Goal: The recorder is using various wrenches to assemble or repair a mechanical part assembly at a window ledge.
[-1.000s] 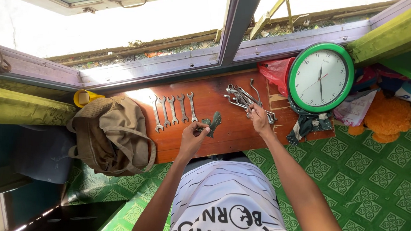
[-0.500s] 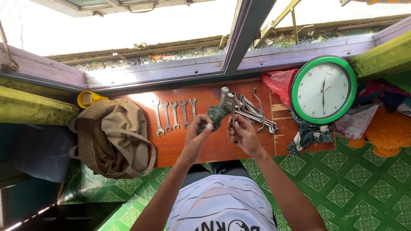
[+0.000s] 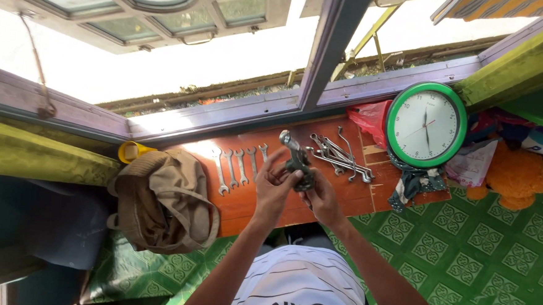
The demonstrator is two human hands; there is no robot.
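You held a dark metal tool (image 3: 297, 163) up over the orange worktop (image 3: 244, 200), between the row of small spanners (image 3: 240, 167) and the pile of bigger spanners (image 3: 340, 156). Your left hand (image 3: 274, 186) was closed on its near side and your right hand (image 3: 322, 197) gripped it from below, so both hands were together on it. I think you needed a firm hold low down, so the top part could turn; the tool was too small to see well. A round white clock with a green rim (image 3: 426, 125) lay to the right, a red plastic bag (image 3: 372, 117) beside it, and a brown cloth bag (image 3: 163, 202) to the left.
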